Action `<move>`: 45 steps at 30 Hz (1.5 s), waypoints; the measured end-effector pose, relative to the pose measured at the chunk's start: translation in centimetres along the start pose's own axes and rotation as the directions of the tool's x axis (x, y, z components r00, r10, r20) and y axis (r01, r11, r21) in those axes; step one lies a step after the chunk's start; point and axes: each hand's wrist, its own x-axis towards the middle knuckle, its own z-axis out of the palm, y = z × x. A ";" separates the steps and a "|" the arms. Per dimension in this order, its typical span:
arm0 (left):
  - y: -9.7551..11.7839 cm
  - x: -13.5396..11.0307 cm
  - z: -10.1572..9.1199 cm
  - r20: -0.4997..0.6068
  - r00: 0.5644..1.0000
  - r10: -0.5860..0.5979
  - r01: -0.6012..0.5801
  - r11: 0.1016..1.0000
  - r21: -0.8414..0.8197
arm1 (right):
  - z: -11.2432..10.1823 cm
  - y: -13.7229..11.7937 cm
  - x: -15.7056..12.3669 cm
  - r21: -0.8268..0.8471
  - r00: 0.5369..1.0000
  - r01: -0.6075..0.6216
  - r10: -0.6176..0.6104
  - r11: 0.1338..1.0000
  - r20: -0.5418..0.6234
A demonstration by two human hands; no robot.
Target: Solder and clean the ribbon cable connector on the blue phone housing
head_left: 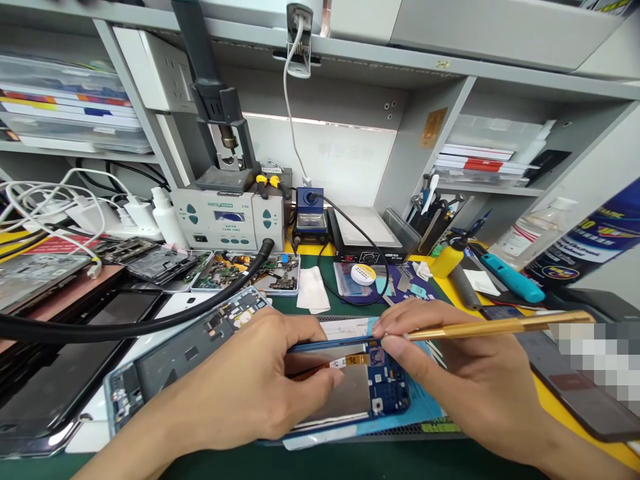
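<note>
An opened phone [345, 398] lies in front of me on a light blue sheet [425, 400], its blue circuit board [393, 383] and an orange flex cable [356, 359] with a white label exposed. My left hand [270, 383] is closed around the phone's left part, fingers at the far edge, thumb over the inside. Between thumb and fingers, my right hand [465, 373] pinches a slim gold pen-shaped tool [500, 327]. Its handle points right; its tip is hidden near the board's far corner. Behind my left forearm rests a detached dark phone frame [175, 357].
Left are stacked phones [115, 347] and a tray of circuit boards [245, 270]; a black hose [150, 327] crosses there. A grey rework station [225, 220], hot plate [367, 230], yellow bottle [447, 259] and teal-handled tool [513, 277] stand behind. Another phone [575, 380] lies right.
</note>
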 end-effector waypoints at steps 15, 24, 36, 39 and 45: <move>0.8 0.0 0.0 -0.034 0.994 0.107 -0.097 0.970 0.224 | -0.8 -1.0 0.9 -0.272 0.962 0.206 -0.143 0.940 0.232; 0.9 0.0 -0.1 -0.066 0.990 0.123 -0.106 0.970 0.220 | 0.0 -0.6 1.1 -0.308 0.923 0.367 -0.303 0.878 0.237; 0.7 -0.4 -0.1 -0.101 0.978 0.184 -0.153 0.955 0.254 | -0.7 -1.9 1.2 -0.501 0.859 0.512 -0.424 0.697 0.288; 0.7 -0.3 -0.2 -0.090 0.979 0.181 -0.156 0.960 0.234 | -0.7 -1.7 1.2 -0.502 0.850 0.526 -0.424 0.686 0.311; 0.4 -0.3 -0.3 -0.122 0.980 0.160 -0.126 0.961 0.247 | -0.7 -0.8 0.5 -0.519 0.864 0.502 -0.426 0.691 0.268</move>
